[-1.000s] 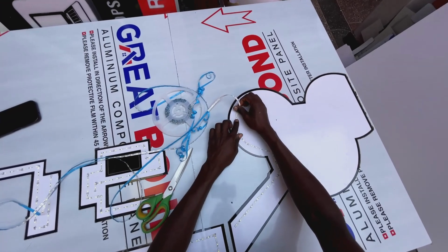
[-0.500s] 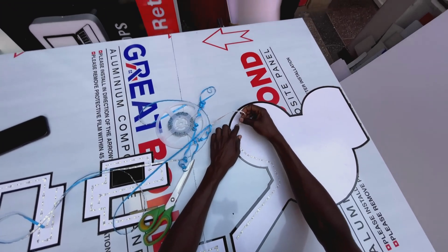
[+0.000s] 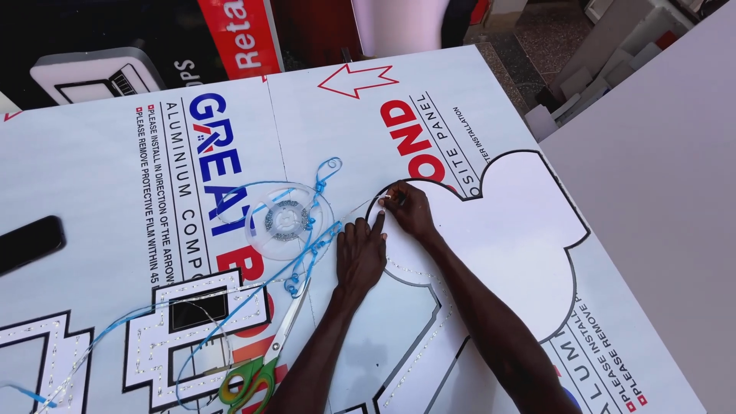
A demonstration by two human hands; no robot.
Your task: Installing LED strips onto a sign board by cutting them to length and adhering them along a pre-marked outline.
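the left hand (image 3: 360, 257) lies flat on the white panel (image 3: 491, 115), palm down, fingers stretched out and close together, the fingertips pointing up toward the black outline of a cut-out shape (image 3: 498, 230). it grips nothing; it only presses on the sheet. the right hand (image 3: 410, 211) sits just above and to the right of it, at the upper left curve of that outline. its thumb and fingers are pinched together on something very small at the edge of the line, too small to make out. the two hands are nearly touching, the left fingertips just beside the right knuckles.

a thin row of tiny light dots (image 3: 410, 270) runs along the inside of the outline below the hands.

to the left of the left hand, a clear round plastic reel (image 3: 287, 220) lies on the panel, with blue string (image 3: 307, 253) looped loosely over and around it and trailing down to the lower left. scissors with green and orange handles (image 3: 264, 360) lie below the reel, blades pointing up toward the left wrist. further left are block shapes with black outlines (image 3: 195, 322), also edged with small dots. a dark flat object (image 3: 29, 244) lies at the far left edge. a red sign (image 3: 241, 34) stands beyond the top of the panel.
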